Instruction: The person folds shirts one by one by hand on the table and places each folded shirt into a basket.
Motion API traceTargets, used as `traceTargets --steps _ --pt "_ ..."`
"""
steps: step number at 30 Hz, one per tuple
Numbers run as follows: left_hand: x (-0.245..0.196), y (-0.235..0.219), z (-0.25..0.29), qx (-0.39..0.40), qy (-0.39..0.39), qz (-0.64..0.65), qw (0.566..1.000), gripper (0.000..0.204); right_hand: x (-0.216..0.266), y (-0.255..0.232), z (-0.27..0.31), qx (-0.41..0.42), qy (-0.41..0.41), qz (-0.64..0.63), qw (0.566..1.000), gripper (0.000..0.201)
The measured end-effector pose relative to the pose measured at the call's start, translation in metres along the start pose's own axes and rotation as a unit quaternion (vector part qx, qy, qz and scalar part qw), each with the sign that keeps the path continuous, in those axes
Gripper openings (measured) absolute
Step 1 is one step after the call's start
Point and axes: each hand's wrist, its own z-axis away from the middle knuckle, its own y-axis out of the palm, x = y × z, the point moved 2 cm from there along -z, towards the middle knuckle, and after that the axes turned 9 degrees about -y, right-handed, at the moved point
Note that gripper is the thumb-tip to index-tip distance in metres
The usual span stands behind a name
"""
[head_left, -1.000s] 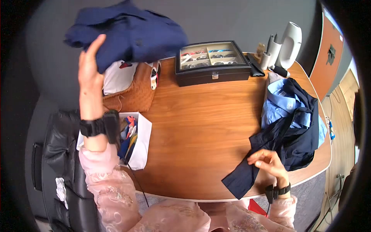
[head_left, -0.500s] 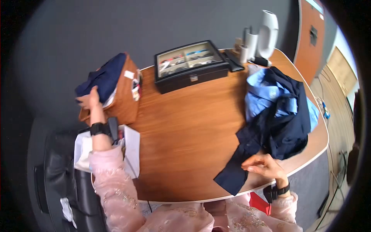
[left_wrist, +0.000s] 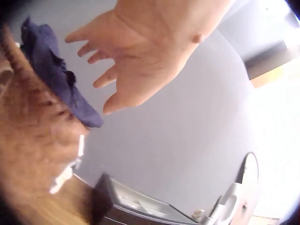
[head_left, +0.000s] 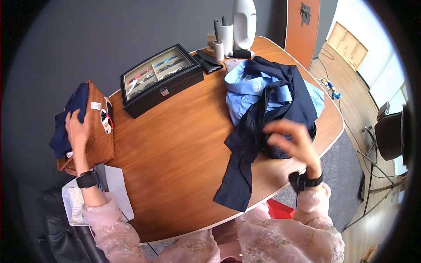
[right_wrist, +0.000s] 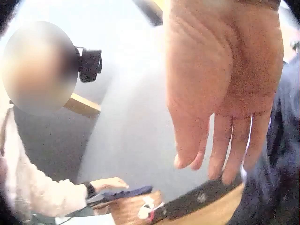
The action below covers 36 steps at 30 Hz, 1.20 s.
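Overall, the head view shows a wooden tabletop (head_left: 171, 153) with work at both edges. At the left of the frame, a folded navy garment (head_left: 75, 101) lies in the mouth of a woven brown basket (head_left: 101, 136). The left hand (head_left: 78, 129) is over it, fingers loose. The garment looks light and soft, likely to slump or unfold; a palm under the fold, or a pinch through all its layers, should suit it best. The hand covers part of it, and the basket's contents underneath are mostly hidden. At right of centre, a dark garment (head_left: 302, 94) sprawls over a blue shirt (head_left: 239, 98), one long end trailing toward the lower edge. It too looks limp, and would probably need gathering. The right hand (head_left: 296, 140) is motion-blurred in front of it; whether it touches cannot be told here.

The left wrist view shows that hand at the top, fingers spread and holding nothing, with grey wall visible between fingertips and navy cloth at the left. The basket is blurred and cut off.

The right wrist view shows the right hand's fingers straight and empty, pointing down. Dark cloth at the right edge is cropped and grainy.
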Motion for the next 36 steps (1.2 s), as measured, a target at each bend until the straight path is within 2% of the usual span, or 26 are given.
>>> traceTargets --steps 1,2,3,4,5,6,8,10,11,12,14,16,18,20,24,25,29,31,32,34,36 --pt "-0.017 -0.002 0.005 -0.023 0.064 0.062 0.996 0.046 -0.003 -0.016 -0.004 -0.099 0.023 -0.005 0.995 0.025" --pt "-0.034 0.001 0.011 0.010 0.114 0.125 0.986 0.043 -0.005 -0.030 -0.010 -0.177 -0.006 0.050 0.983 0.033" --pt "-0.059 -0.006 0.033 0.014 0.130 0.185 0.974 0.040 -0.005 -0.040 -0.017 -0.220 -0.011 0.137 0.966 0.044" --pt "-0.077 -0.003 0.044 0.098 0.146 0.231 0.957 0.038 -0.009 -0.044 -0.023 -0.256 -0.021 0.199 0.946 0.051" --pt "-0.091 0.007 0.058 0.126 0.150 0.270 0.943 0.037 -0.016 -0.046 -0.031 -0.268 -0.044 0.283 0.920 0.050" --pt "-0.104 0.013 0.077 0.101 0.175 0.257 0.945 0.037 -0.026 -0.045 -0.037 -0.277 -0.067 0.364 0.887 0.050" --pt "-0.124 0.024 0.101 0.200 0.179 0.298 0.916 0.039 -0.067 -0.038 -0.035 -0.180 0.018 0.335 0.925 0.039" --pt "-0.139 0.027 0.127 0.253 0.186 0.326 0.892 0.042 -0.065 -0.016 -0.036 -0.222 -0.030 0.318 0.921 0.010" --pt "-0.147 0.021 0.139 0.295 0.203 0.339 0.870 0.043 -0.047 0.000 -0.040 -0.263 -0.043 0.209 0.941 0.007" --pt "-0.152 0.017 0.152 0.340 0.221 0.348 0.845 0.044 -0.037 0.014 -0.040 -0.253 -0.087 0.220 0.938 0.009" --pt "-0.159 0.019 0.172 0.377 0.284 0.343 0.812 0.045 -0.021 0.040 -0.045 -0.182 -0.091 0.268 0.942 0.012" --pt "-0.164 0.015 0.181 0.400 0.313 0.321 0.799 0.045 -0.018 0.046 -0.053 -0.193 -0.148 0.295 0.924 0.015" --pt "-0.160 0.007 0.183 0.409 0.306 0.320 0.798 0.043 -0.025 0.036 -0.050 -0.219 -0.099 0.342 0.908 0.034" --pt "-0.145 0.010 0.181 0.409 0.284 0.326 0.803 0.042 -0.025 0.011 -0.039 -0.248 -0.082 0.442 0.858 0.049" --pt "-0.125 0.019 0.181 0.433 0.250 0.319 0.805 0.042 -0.075 -0.029 0.010 -0.281 0.107 0.471 0.829 0.057" --pt "-0.124 0.021 0.182 0.433 0.247 0.321 0.805 0.042 -0.078 -0.033 0.020 -0.237 0.193 0.410 0.859 0.049" --pt "-0.136 0.022 0.190 0.448 0.277 0.338 0.780 0.041 -0.096 -0.041 0.042 -0.195 0.145 0.418 0.875 0.036" --pt "-0.141 0.020 0.193 0.454 0.285 0.345 0.771 0.041 -0.097 -0.050 0.046 -0.260 0.179 0.364 0.876 0.028" --pt "-0.143 0.019 0.195 0.456 0.296 0.341 0.767 0.040 -0.097 -0.052 0.048 -0.260 0.179 0.364 0.876 0.028" --pt "-0.147 0.014 0.194 0.454 0.305 0.338 0.766 0.040 -0.091 -0.061 0.047 -0.414 0.052 0.230 0.879 0.025" --pt "-0.147 0.007 0.195 0.495 0.263 0.345 0.753 0.047 -0.038 -0.066 0.028 -0.476 0.006 0.262 0.840 0.024"
